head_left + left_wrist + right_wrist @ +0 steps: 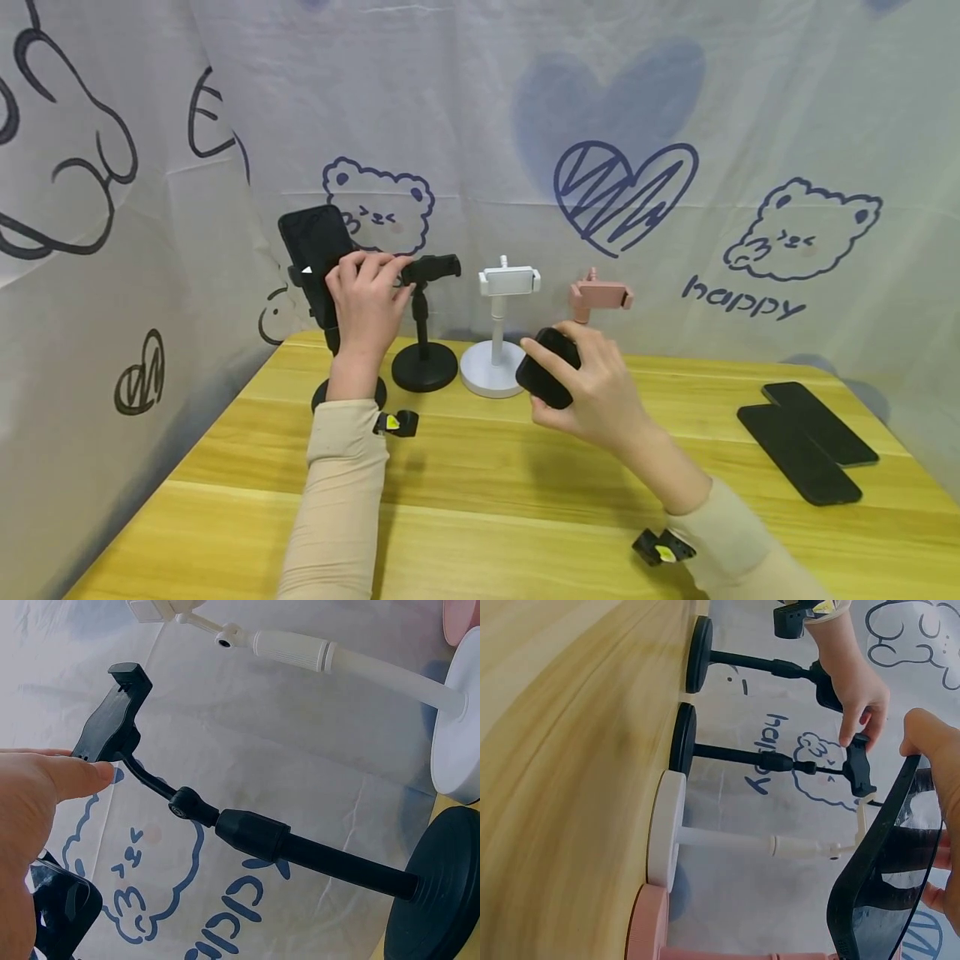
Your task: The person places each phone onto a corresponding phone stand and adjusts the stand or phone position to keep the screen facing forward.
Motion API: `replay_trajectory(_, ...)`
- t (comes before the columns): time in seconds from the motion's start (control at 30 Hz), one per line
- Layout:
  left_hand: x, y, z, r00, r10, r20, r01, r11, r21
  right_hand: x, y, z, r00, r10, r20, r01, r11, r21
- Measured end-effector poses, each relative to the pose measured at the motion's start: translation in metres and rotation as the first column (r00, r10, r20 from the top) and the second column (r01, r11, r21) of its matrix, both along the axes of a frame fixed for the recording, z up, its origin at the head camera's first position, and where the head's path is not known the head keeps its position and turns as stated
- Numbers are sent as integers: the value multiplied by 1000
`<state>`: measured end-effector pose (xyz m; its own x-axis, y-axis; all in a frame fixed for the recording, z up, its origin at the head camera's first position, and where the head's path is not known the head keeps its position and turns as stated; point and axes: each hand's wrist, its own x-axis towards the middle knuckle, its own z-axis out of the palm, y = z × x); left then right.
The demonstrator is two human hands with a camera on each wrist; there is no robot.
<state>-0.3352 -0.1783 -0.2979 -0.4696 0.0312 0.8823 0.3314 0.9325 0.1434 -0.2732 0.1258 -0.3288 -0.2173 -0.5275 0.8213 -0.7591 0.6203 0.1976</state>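
Note:
My left hand pinches the near end of the clamp on a black phone stand, with the thumb on its edge. That clamp holds no phone. Just left of it, partly behind my left hand, another black stand carries a black phone tilted in its holder. My right hand grips a black smartphone by its edges, in front of the white and pink stands. In the right wrist view the same phone shows its glossy face, with fingers reflected in it.
A white phone stand and a pink one stand right of the black stands, their clamps bare. Two black phones lie overlapping on the wooden table at the right. A printed cloth hangs behind.

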Motion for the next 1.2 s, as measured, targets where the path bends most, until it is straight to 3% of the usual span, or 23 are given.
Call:
replay_trajectory(0.47,-2,0,-1,1000,0,0,0,1000,-4,-5,-11,3,999,-5,33,5,1000,-6)
replay_trajectory(1.2,-1,-2,-2,1000,1,-4,-1,1000,6,-19,-28,9,1000,-8,14,8,999,-34)
